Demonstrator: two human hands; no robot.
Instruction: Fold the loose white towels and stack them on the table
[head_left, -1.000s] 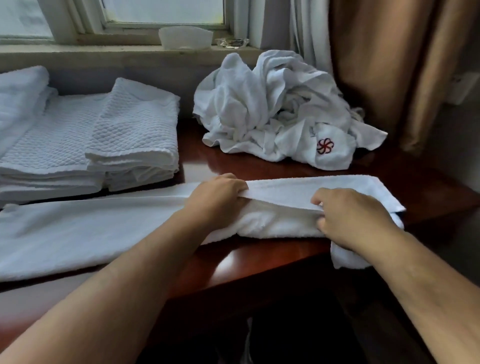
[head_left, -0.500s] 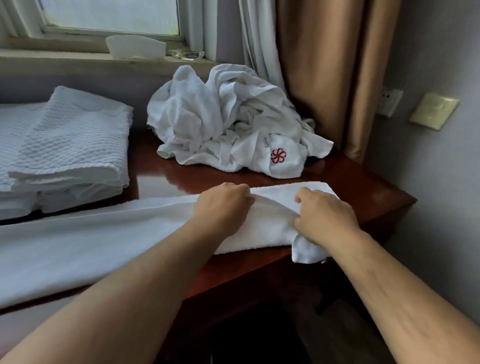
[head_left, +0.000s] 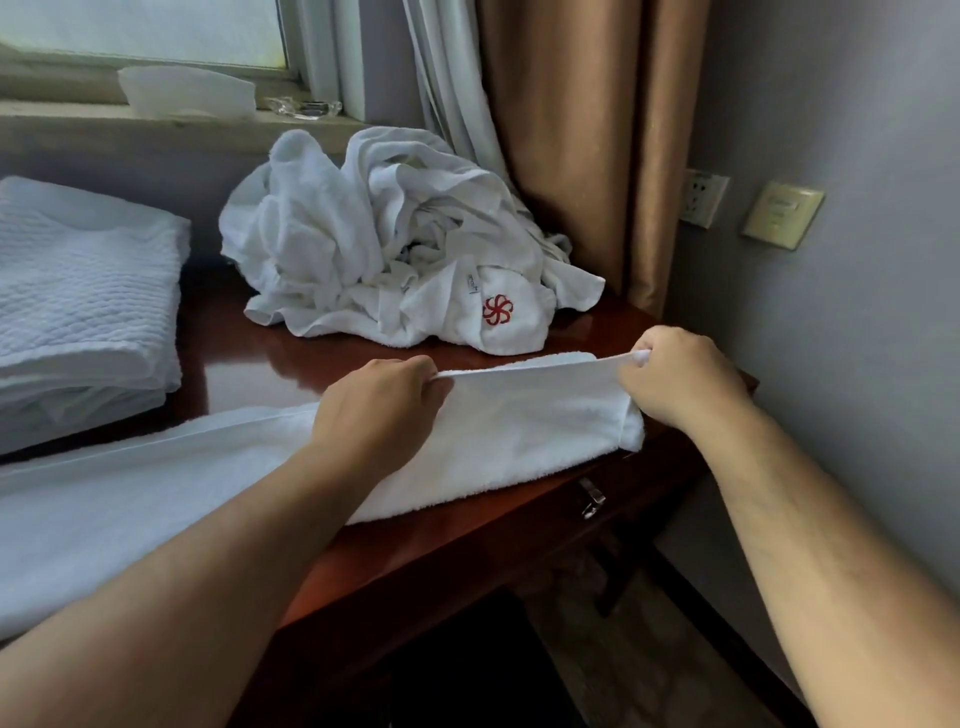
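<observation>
Along the near table (head_left: 457, 525) edge, the left hand (head_left: 382, 408) and right hand (head_left: 680, 379) are each pinching, fingers curled tight, the upper hem of a long towel (head_left: 530, 423) that is lying lengthwise across the front, its right end being held taut between them. Soft, light and limp, it is likely sagging wherever unsupported, so corners and hems are offering the surest hold. Farther back, a loose pile (head_left: 363, 249) is waiting at centre and a folded stack (head_left: 83, 291) is sitting at left.

Loose towel heap (head_left: 374, 249) blocking 12 o'clock. Folded stack (head_left: 78, 301) filling 9 o'clock. Bare worktop (head_left: 249, 364) strip lying open between them at 11 o'clock. Wall (head_left: 857, 338) closing off 3 o'clock, curtain (head_left: 582, 156) hanging at 1 o'clock.
</observation>
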